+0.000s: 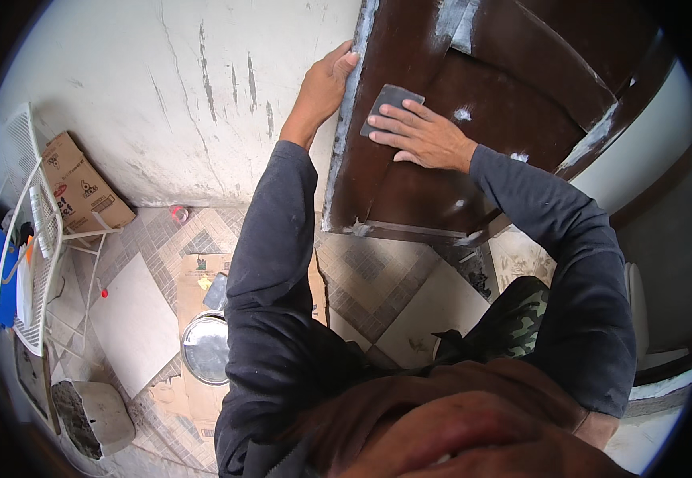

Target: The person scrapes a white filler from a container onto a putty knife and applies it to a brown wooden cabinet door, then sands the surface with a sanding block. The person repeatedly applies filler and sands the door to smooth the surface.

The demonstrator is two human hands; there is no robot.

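A dark brown wooden door [418,187], with white filler patches on its panels and along its edges, stands tilted in front of me. My left hand [328,86] is closed around its left edge, with the thumb on the near side and the other fingers mostly hidden. Against the door face, my right hand [424,135] presses a dark grey square of sandpaper [394,99]. Its fingers lie flat and slightly spread over the sheet, which sticks out past the fingertips.
A white mesh metal chair [47,215] and a cardboard box [83,183] stand at the left by the scuffed wall. On the tiled floor are a round metal can [205,350] on flattened cardboard, a roll of tape [178,213] and a cut-open pale container [107,418].
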